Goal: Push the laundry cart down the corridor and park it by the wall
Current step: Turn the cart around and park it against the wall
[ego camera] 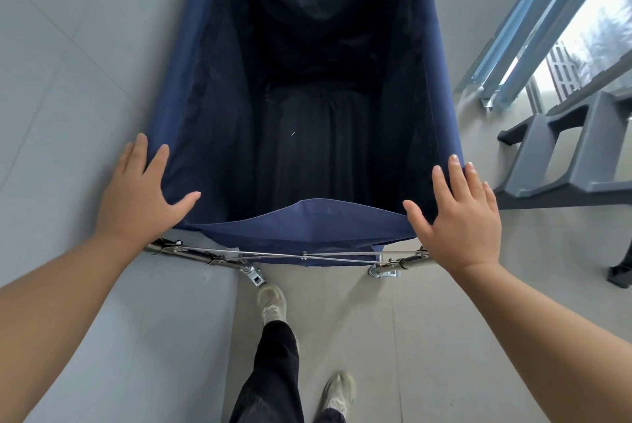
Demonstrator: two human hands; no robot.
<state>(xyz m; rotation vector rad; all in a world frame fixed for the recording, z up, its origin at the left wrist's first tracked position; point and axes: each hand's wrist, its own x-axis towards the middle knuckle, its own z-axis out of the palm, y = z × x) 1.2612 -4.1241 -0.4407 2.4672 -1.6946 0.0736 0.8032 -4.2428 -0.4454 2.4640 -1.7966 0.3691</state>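
The laundry cart [219,56] is a deep navy fabric bin on a metal frame [212,256] with castors, filling the middle of the head view. Its inside looks dark and I cannot tell what lies in it. My left hand [140,197] lies flat on the cart's near left corner, fingers spread. Flat on the near right corner rests my right hand [458,214], fingers apart too. Neither hand curls around the rim. The cart's left side runs close along the pale tiled wall [68,80].
A grey plastic stand [561,155] stands on the floor to the right. Behind it are blue-grey window frames [533,22] with bright glass. My legs and pale shoes [273,306] are on the tiled floor behind the cart.
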